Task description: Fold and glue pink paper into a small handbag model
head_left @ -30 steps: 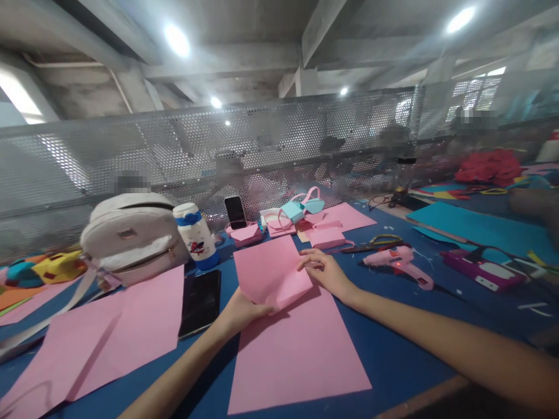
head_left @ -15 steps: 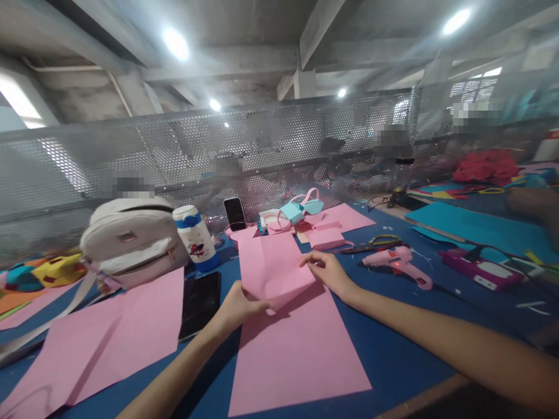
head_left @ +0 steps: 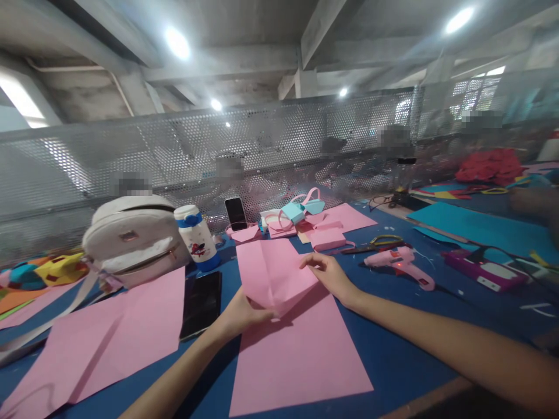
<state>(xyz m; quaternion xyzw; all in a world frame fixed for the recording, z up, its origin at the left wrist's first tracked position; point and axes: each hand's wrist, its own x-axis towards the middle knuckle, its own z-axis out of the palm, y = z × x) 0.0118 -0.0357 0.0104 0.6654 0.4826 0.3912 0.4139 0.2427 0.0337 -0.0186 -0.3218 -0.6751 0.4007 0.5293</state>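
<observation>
I hold a creased pink paper sheet (head_left: 273, 272) lifted off the blue table (head_left: 393, 361). My left hand (head_left: 240, 314) pinches its lower corner, fingers closed on the paper. My right hand (head_left: 329, 273) grips its right edge with thumb and fingers. Under both hands a larger flat pink sheet (head_left: 297, 355) lies on the table.
A black phone (head_left: 201, 302) lies left of my left hand, beside more pink sheets (head_left: 100, 337). Behind stand a white backpack (head_left: 131, 238), a white bottle (head_left: 196, 235), another phone (head_left: 236, 213) and folded paper bows (head_left: 301, 218). A pink glue gun (head_left: 399, 265) and scissors (head_left: 375, 243) lie to the right.
The held sheet has opened out and now stands a little flatter, showing a centre crease. My left hand has shifted slightly lower along its bottom corner.
</observation>
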